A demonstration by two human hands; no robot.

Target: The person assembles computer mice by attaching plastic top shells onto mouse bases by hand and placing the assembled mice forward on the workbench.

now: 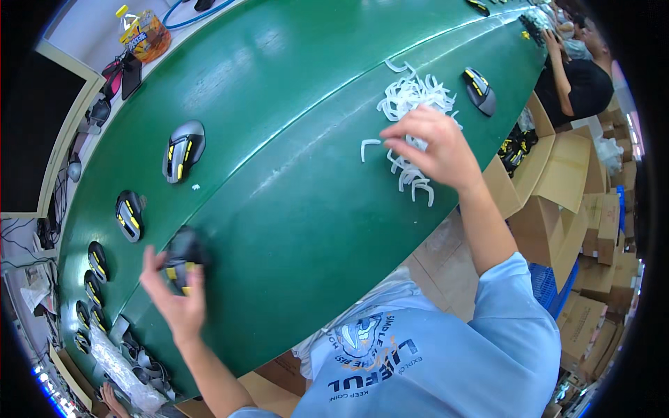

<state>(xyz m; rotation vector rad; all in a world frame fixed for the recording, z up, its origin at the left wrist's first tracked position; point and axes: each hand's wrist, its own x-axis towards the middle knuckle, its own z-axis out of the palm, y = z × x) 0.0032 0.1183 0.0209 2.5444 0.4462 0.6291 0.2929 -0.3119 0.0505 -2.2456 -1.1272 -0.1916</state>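
My left hand (178,306) is closed around a dark computer mouse (185,251) with yellow buttons, blurred by motion, low over the green table. My right hand (439,150) is at the near side of a heap of thin white curved strips (414,94). Its thumb and forefinger come together in a pinch, and one bent white strip (364,148) sticks out at their tips. Several more loose strips lie beneath that hand. A grey and black mouse with yellow buttons (184,152) lies left of centre, and another mouse (130,216) lies nearer.
More mice run along the left edge, ending by a clear plastic bag (122,369). One mouse (479,90) lies right of the heap. A monitor (42,132) and a drink bottle (145,38) stand at the left. Open cartons (550,167) and a co-worker (578,83) are at the right.
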